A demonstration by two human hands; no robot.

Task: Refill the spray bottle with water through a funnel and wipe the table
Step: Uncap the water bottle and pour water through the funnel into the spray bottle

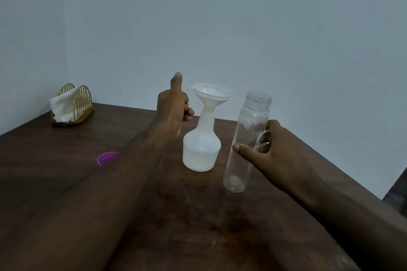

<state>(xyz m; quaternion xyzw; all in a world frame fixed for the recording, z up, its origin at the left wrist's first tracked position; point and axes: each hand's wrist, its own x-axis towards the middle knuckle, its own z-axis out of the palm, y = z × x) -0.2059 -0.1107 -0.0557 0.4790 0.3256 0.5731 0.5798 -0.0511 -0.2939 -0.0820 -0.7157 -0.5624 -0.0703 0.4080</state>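
Observation:
A white translucent spray bottle (201, 147), without its spray head, stands on the dark wooden table (66, 160) with some water in its base. A white funnel (211, 94) sits in its neck. My left hand (174, 103) hovers just left of the funnel, fingers curled and thumb up, holding nothing. My right hand (264, 149) grips a clear, empty, uncapped plastic bottle (246, 143) around its middle. That bottle is upright, tilted slightly, to the right of the spray bottle.
A purple cap (107, 157) lies on the table at the left. A gold wire holder (73, 103) with white cloth napkins stands at the far left corner by the wall. The table's right edge runs diagonally behind my right arm.

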